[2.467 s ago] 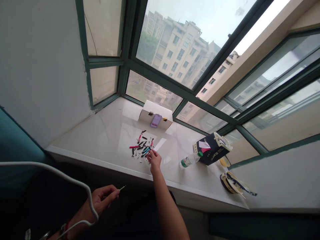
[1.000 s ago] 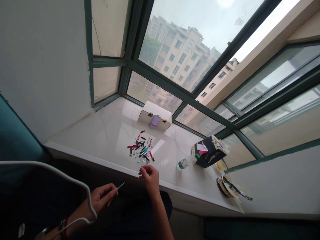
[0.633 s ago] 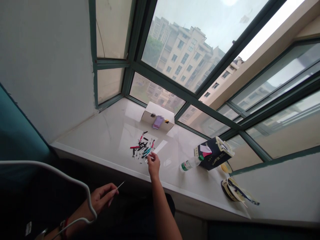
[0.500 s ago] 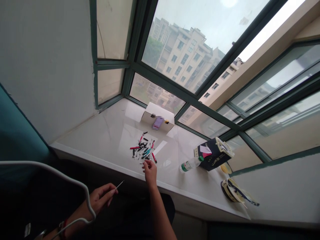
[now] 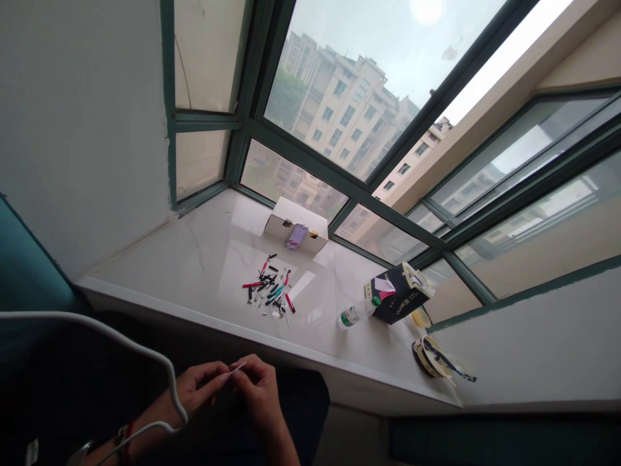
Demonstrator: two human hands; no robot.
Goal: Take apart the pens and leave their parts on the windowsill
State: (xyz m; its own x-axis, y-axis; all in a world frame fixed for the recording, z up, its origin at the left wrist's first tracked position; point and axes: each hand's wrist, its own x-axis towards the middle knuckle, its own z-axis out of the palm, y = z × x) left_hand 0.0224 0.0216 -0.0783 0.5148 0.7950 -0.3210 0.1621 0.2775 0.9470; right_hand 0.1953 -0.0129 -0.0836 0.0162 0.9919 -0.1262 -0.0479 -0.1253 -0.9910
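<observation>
My left hand (image 5: 198, 388) pinches a thin pale stick, a pen refill (image 5: 237, 368), low in the view over my lap. My right hand (image 5: 256, 390) is closed beside it, its fingertips meeting the refill's tip; whatever small part it carries is too tiny to make out. A scatter of several pen parts (image 5: 270, 291), black, red and teal, lies on the white marble sill (image 5: 194, 259), well beyond both hands.
A white cardboard box (image 5: 295, 233) stands at the back by the window. A plastic bottle (image 5: 356, 313) lies next to a dark carton (image 5: 398, 292). A tape roll (image 5: 431, 358) sits at the sill's right end. A white cable (image 5: 121, 343) loops over my left arm.
My right hand has drawn back from the pile of pen parts on the sill and come down to my lap, meeting my left hand at the refill's tip.
</observation>
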